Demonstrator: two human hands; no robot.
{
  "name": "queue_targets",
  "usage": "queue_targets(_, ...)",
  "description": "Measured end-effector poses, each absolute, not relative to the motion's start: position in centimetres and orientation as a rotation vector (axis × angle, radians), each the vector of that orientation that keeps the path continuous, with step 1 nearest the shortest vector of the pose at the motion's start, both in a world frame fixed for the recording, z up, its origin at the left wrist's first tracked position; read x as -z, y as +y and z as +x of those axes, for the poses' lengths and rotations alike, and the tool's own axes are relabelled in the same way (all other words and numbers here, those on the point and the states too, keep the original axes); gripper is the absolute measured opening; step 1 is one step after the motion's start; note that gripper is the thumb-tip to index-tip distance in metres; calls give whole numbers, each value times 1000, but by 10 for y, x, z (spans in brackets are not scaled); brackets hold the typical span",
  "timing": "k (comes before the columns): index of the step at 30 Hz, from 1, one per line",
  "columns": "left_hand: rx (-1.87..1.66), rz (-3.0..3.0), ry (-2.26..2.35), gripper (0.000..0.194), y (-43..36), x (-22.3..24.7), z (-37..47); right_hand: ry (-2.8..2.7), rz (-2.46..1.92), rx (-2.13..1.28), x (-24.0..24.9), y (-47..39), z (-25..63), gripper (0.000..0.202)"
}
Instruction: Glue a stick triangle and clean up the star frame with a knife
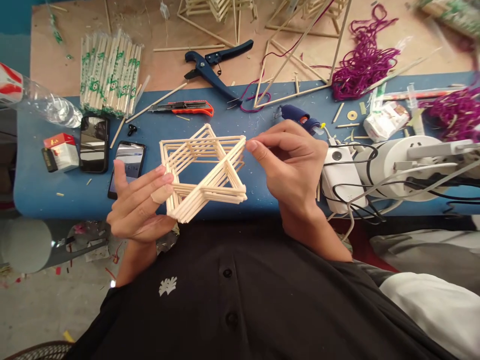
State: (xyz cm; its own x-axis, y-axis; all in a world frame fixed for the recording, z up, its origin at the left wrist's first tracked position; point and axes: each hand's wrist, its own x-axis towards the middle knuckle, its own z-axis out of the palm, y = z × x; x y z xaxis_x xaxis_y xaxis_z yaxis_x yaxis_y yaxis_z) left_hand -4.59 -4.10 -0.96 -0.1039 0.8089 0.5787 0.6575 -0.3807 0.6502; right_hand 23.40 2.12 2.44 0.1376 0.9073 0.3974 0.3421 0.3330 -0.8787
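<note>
The person's left hand (140, 205) supports a star-shaped frame (212, 180) of stacked pale sticks, its fingers laid along the left side, the thumb below and one finger raised apart. The right hand (294, 160) has thumb and forefinger pinched at the frame's upper right corner. The frame is held tilted in front of the black shirt (202, 300), above the near part of a blue mat (41, 192). Partly behind the left hand lies a phone (130, 159), with a second phone (94, 142) and a small red-and-white box (62, 150) farther left. Beyond the frame lie an orange-and-black utility knife (191, 107) and a blue-handled cutter (210, 75). A blue glue gun (294, 114) lies just past the right hand; a white power bank (343, 180) and a round white power strip (386, 172) with cables sit to its right. Farther out are wrapped chopsticks (110, 72), a clear bottle (52, 105) cut off at the left, open stick frames and a heap of purple yarn (369, 60).
</note>
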Motion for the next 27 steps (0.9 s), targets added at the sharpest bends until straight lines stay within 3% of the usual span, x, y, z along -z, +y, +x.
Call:
queue_targets(2, -1747, 2168, 1420, 40, -40, 3, -40, -1429, -1233, -590, -26, 21, 236, 14)
queue_targets(4, -1787, 2045, 1438, 59, -40, -5, -35, -1419, -1234, -588, -27, 20, 239, 15)
queue_targets(10, -1490, 1328, 1436, 22, -41, -19, -47, -1296, -1115, -752, -17, 16, 241, 40)
queue_targets(13, -1251, 1191, 1485, 27, -36, -18, -52, -1336, -1142, -849, -14, 11, 238, 52)
queue_targets(16, -1117, 1114, 1499, 38, -27, -15, -46, -1495, -1227, -1038, -12, 4, 235, 34)
queue_targets(19, -1061, 1102, 1464, 45, -18, -8, -33, -1659, -1294, -1203, -7, 0, 233, 53)
queue_targets(27, -1135, 1416, 1633, 47, -21, 1, -19, -1608, -1399, -1019, 13, -1, 239, 47)
